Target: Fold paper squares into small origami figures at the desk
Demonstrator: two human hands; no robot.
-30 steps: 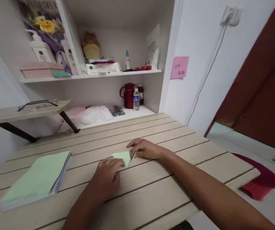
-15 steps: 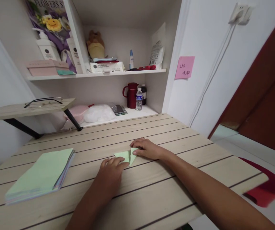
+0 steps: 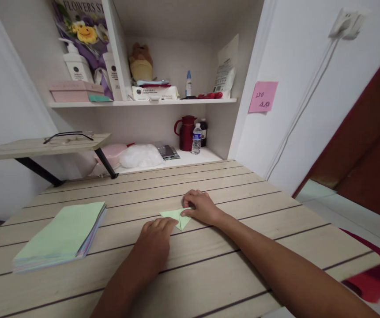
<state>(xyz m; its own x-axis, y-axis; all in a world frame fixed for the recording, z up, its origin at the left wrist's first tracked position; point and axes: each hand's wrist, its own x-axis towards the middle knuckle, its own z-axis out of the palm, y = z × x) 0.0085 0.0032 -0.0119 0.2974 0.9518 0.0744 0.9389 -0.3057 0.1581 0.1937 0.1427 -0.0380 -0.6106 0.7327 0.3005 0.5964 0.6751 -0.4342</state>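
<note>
A small sheet of light green paper (image 3: 172, 215), folded to a triangle-like shape with a centre seam, lies on the table. My left hand (image 3: 156, 238) holds down its near left part, fingers together and the thumb at the seam. My right hand (image 3: 202, 206) grips the right side, its thumb on the flap beside the seam and its fingers curled at the far edge. The hands partly cover the paper's outer corners.
Left of my hands lies a stack of coloured paper (image 3: 62, 232), green on top. Behind it, a small raised shelf (image 3: 44, 148) carries glasses (image 3: 69, 136). At the back stand a red jug (image 3: 187, 133) and a water bottle (image 3: 196, 139) in a white cabinet.
The right flap, which stood up from the paper, now lies flat along the centre seam under my right thumb. The camera view has shifted slightly, moving the scene right.
</note>
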